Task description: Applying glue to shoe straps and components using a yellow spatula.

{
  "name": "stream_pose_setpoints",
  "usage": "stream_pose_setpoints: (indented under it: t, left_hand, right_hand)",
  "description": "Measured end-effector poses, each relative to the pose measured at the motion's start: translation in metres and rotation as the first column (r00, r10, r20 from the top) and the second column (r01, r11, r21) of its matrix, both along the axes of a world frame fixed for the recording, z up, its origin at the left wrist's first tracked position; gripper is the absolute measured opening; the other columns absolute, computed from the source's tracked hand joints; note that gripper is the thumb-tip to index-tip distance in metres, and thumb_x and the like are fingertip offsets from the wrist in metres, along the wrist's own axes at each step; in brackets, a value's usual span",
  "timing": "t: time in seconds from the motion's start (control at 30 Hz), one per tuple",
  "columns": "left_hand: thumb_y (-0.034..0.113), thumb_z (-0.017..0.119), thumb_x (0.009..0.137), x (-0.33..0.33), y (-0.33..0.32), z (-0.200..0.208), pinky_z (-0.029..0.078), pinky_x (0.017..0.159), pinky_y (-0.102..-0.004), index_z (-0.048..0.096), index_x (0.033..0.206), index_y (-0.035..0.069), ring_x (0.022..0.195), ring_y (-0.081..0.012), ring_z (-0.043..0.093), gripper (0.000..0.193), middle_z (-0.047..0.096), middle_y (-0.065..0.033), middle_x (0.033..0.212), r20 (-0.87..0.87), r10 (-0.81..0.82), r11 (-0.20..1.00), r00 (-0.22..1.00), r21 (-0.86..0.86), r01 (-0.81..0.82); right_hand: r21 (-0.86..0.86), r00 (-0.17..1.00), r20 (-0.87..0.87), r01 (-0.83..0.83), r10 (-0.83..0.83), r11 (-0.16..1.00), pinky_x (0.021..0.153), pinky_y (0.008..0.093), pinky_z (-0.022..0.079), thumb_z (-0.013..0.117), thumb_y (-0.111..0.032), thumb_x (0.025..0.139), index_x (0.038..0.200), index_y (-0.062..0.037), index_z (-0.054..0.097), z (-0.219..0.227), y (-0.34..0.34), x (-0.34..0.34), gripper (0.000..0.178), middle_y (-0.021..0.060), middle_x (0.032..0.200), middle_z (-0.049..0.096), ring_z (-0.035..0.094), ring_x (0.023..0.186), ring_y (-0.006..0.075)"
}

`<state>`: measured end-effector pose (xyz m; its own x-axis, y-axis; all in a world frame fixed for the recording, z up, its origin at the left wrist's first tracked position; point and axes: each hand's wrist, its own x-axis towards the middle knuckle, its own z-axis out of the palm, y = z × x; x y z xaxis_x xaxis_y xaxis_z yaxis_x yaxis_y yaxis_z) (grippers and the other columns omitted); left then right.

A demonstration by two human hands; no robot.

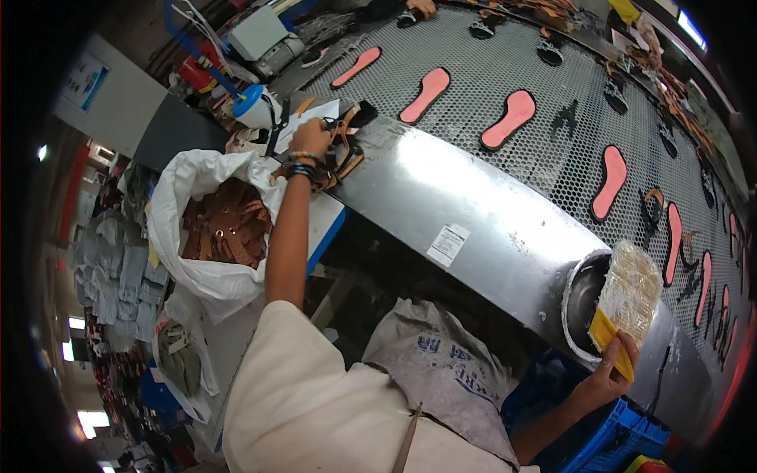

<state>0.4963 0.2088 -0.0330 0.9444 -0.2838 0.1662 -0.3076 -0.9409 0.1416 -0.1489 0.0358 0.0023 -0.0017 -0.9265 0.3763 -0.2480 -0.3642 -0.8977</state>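
Observation:
My left hand [313,140] reaches to the far left over a pile of brown and black shoe straps [347,146] at the end of the metal ledge. Its fingers are closed at the straps, and the wrist partly hides what they pinch. In my right hand [605,377] is the yellow handle of a wide brush [631,288], whose pale head is caked with glue. Right beside it, a round dark-bottomed pan [569,311] with a whitish crusted rim rests on the ledge; the brush head covers part of the pan.
Pink insoles [509,118] with dark edges lie on a perforated conveyor belt [473,79] among dark strappy uppers [550,51]. A white sack [169,197] of brown straps stands at left. Another person's hand [423,8] shows at the belt's far side. Blue crates [619,437] sit lower right.

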Motion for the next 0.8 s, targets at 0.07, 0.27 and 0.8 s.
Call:
stream_pose_setpoints:
  t: [0.07,0.27,0.8]
  left_hand:
    - [0.033,0.069,0.084,0.013,0.015,0.015,0.056,0.080,-0.0451,0.075,0.101,0.012,0.090,-0.0345,0.070,0.027,0.073,-0.0135,0.101,0.081,-0.112,0.986,0.990,-0.113,0.120]
    - [0.023,0.069,0.088,0.001,0.027,0.054,0.056,0.075,-0.0409,0.070,0.104,0.007,0.082,-0.0270,0.071,0.023,0.070,-0.0126,0.084,-0.049,-0.266,0.772,0.963,-0.609,0.182]
    - [0.025,0.065,0.085,-0.038,-0.046,0.020,0.055,0.077,-0.0487,0.071,0.104,0.013,0.093,-0.0345,0.069,0.023,0.073,-0.0110,0.101,-0.030,-0.498,0.866,0.867,0.023,0.499]
  right_hand:
    - [0.033,1.000,0.018,0.014,-0.015,0.999,0.093,0.0317,0.052,0.064,-0.007,0.098,0.106,0.0036,0.069,0.001,0.000,-0.009,0.014,0.0107,0.105,0.068,0.064,0.100,0.0185]
    - [0.026,1.000,0.019,0.020,-0.021,0.999,0.092,0.0297,0.053,0.062,-0.012,0.101,0.112,0.0034,0.067,-0.003,0.004,-0.008,0.020,0.0114,0.107,0.068,0.065,0.099,0.0173]
    - [0.082,0.998,0.053,-0.022,0.017,0.996,0.091,0.0293,0.053,0.064,-0.006,0.097,0.107,0.0024,0.070,0.008,0.022,0.011,0.014,0.0100,0.105,0.068,0.064,0.098,0.0154]
